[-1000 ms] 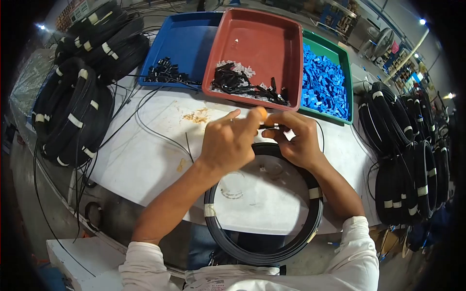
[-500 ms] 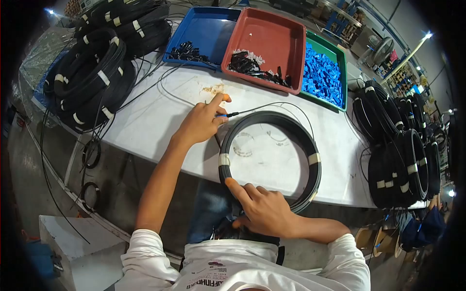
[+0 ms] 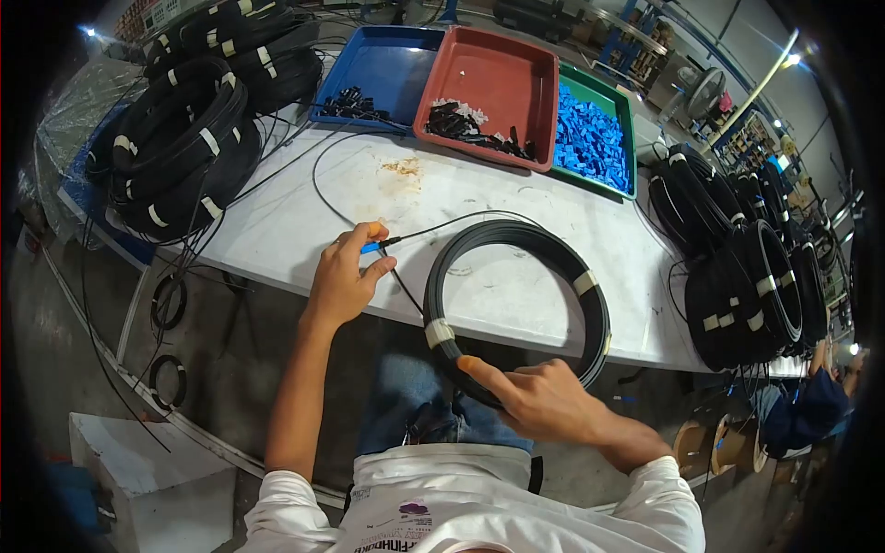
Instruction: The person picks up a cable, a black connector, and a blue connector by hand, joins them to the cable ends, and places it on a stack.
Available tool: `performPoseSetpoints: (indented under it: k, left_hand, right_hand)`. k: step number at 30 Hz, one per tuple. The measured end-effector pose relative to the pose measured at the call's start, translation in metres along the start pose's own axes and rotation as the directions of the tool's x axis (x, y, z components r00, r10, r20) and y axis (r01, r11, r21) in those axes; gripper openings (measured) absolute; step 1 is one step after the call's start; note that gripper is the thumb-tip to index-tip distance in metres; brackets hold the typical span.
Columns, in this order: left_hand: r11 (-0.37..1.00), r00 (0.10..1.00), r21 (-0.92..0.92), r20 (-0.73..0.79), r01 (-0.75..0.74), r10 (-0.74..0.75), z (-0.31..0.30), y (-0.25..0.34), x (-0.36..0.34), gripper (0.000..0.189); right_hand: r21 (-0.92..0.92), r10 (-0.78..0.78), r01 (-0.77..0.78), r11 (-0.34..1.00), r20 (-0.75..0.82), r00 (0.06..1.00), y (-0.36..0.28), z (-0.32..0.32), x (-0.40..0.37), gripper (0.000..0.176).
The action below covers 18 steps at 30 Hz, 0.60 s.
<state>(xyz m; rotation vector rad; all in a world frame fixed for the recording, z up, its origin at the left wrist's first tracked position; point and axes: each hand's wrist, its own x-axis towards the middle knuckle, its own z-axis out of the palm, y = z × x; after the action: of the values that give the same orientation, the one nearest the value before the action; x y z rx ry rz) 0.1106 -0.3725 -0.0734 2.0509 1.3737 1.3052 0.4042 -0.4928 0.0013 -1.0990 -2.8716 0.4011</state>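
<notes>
Between the thumb and fingers of my left hand [image 3: 343, 276] is a blue connector [image 3: 372, 247] on the end of a black cable. That cable [image 3: 466, 217] arcs over to a black cable coil [image 3: 442, 286], bound with pale tape bands. The coil lies on the white table [image 3: 277, 240], its near side reaching past the front edge. My right hand [image 3: 548, 401] grips the coil's near side, index finger lying along it; the thumb is hidden.
Blue [image 3: 392, 69], red [image 3: 493, 88] and green [image 3: 622, 138] trays of small parts line the far side. Large black cable coils are piled at the left [image 3: 184, 147] and right [image 3: 737, 295]. Loose cables hang off the left edge. A person [image 3: 807, 405] is at the far right.
My left hand has moved left and toward the near edge with the connector. The coil has turned slightly, its left tape band coming nearer me. My right hand has shifted right along with it.
</notes>
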Motion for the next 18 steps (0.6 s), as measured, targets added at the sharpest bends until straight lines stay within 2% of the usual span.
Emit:
performPoseSetpoints:
  k: [2, 3, 4, 5, 6, 8, 10, 12, 14, 15, 16, 18]
  left_hand:
    - [0.998, 1.0, 0.062, 0.026, -0.009, 0.007, -0.004, 0.008, -0.006, 0.04]
    - [0.995, 0.999, 0.092, 0.047, -0.026, 0.022, -0.007, 0.009, -0.009, 0.04]
    - [0.992, 0.997, 0.118, 0.072, -0.046, 0.038, -0.007, 0.008, -0.012, 0.04]
    - [0.991, 1.0, 0.131, -0.012, -0.002, 0.004, -0.004, 0.003, -0.015, 0.039]
    - [0.994, 0.998, 0.109, -0.065, -0.009, 0.016, -0.004, 0.001, -0.015, 0.037]
    - [0.999, 0.999, -0.027, -0.029, 0.039, -0.039, -0.004, 0.001, -0.009, 0.035]
    - [0.997, 0.998, -0.052, 0.024, 0.054, -0.053, 0.002, 0.009, -0.004, 0.034]
    - [0.995, 0.996, -0.065, 0.057, 0.07, -0.067, 0.002, 0.013, 0.0, 0.033]
    - [0.998, 0.998, -0.054, -0.067, 0.015, -0.019, 0.002, 0.007, -0.003, 0.035]
    - [0.992, 0.987, -0.122, -0.15, 0.038, -0.056, 0.002, 0.002, -0.007, 0.039]
    - [0.992, 0.987, -0.119, -0.153, 0.03, -0.048, -0.001, -0.003, -0.01, 0.039]
    - [0.951, 0.912, -0.31, -0.396, -0.025, -0.105, -0.01, -0.013, -0.018, 0.043]
  right_hand:
    - [-0.002, -0.047, 0.047, 0.999, 0.005, 0.999, 0.007, -0.004, -0.015, 0.071]
    - [-0.009, 0.034, -0.034, 0.999, 0.022, 0.999, 0.009, -0.003, -0.021, 0.068]
    - [-0.001, 0.05, -0.05, 0.999, 0.023, 0.998, 0.008, -0.001, -0.025, 0.068]
    - [-0.018, 0.051, -0.052, 0.999, -0.037, 0.998, 0.008, 0.001, -0.029, 0.068]
    - [-0.036, 0.053, -0.057, 0.998, -0.099, 0.994, 0.007, 0.004, -0.034, 0.068]
    - [-0.067, 0.141, -0.15, 0.986, -0.124, 0.982, -0.002, 0.02, -0.033, 0.068]
    - [-0.125, 0.124, -0.161, 0.979, -0.262, 0.957, -0.013, 0.033, -0.023, 0.065]
    - [-0.136, 0.151, -0.196, 0.971, -0.288, 0.946, -0.016, 0.034, -0.018, 0.063]
    - [-0.074, 0.153, -0.179, 0.981, -0.276, 0.949, -0.012, 0.027, -0.018, 0.065]
    - [-0.074, 0.151, -0.178, 0.981, -0.282, 0.947, -0.012, 0.021, -0.02, 0.065]
    - [-0.044, 0.123, -0.147, 0.988, -0.341, 0.932, -0.012, 0.011, -0.025, 0.067]
    - [0.007, 0.08, -0.086, 0.996, -0.447, 0.891, -0.009, -0.015, -0.036, 0.073]
